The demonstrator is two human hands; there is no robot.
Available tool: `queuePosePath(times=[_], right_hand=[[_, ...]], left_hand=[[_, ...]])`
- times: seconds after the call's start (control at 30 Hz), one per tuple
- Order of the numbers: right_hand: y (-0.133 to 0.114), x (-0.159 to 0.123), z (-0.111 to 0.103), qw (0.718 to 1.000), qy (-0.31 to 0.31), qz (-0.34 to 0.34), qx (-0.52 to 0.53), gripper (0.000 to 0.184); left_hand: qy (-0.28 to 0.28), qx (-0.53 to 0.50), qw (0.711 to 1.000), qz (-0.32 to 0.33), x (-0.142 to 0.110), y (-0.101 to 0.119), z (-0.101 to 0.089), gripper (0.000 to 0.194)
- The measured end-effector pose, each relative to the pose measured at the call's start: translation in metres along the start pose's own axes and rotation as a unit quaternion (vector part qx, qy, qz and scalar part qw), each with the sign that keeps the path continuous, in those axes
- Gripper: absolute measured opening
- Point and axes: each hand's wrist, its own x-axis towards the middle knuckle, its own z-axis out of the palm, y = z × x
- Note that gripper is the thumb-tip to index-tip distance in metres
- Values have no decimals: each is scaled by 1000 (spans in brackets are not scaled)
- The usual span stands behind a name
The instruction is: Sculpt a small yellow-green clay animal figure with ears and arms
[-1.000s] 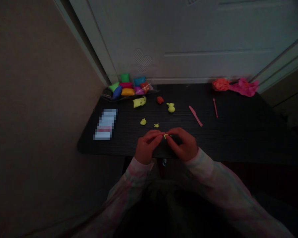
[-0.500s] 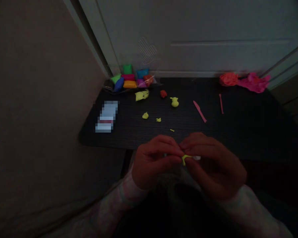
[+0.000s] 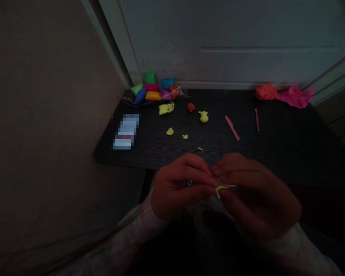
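Observation:
Both hands meet in front of the table's near edge, fingertips pinched around a small piece of yellow modelling clay (image 3: 218,190). My left hand (image 3: 182,188) grips it from the left with thumb and fingers. From the other side my right hand (image 3: 254,193) pinches the same clay, which looks thin and bent. Much of the piece is hidden by the fingers. Beyond the hands lie a thin yellow clay strip (image 3: 200,148), a small yellow scrap (image 3: 185,136) and a larger yellow lump (image 3: 170,131). A yellow clay figure (image 3: 204,117) of rounded parts stands farther back.
A red clay lump (image 3: 191,107) and an opened yellow packet (image 3: 166,109) lie near the clear bag of coloured clay packets (image 3: 153,96). At right are a pink plastic knife (image 3: 232,128), a pink stick tool (image 3: 257,119) and crumpled pink wrapping (image 3: 296,96). A blurred-out flat object (image 3: 127,131) lies left.
My hands have shifted slightly right and down with the clay between them. The view has moved a little; the things on the table stay in place.

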Motion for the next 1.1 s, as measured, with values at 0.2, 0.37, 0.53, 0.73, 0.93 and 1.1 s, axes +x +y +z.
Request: queuePosePath(times=[0.2, 0.37, 0.53, 0.73, 0.93, 1.1], right_hand=[[-2, 3, 0, 1000, 3, -17, 8, 25], [0, 2, 0, 1000, 10, -4, 16, 28], [3, -3, 1, 999, 19, 7, 29, 32], [4, -5, 0, 998, 10, 15, 55, 33], [7, -6, 0, 997, 9, 28, 67, 29], [8, -6, 0, 997, 5, 43, 70, 29]], left_hand=[[0, 33, 999, 19, 1, 4, -1, 18], [3, 19, 1000, 13, 1, 3, 0, 20], [-10, 27, 1000, 8, 2, 2, 0, 20], [-31, 39, 999, 12, 3, 4, -2, 18], [-32, 16, 999, 0, 3, 2, -3, 18], [-23, 11, 1000, -16, 3, -1, -3, 18]])
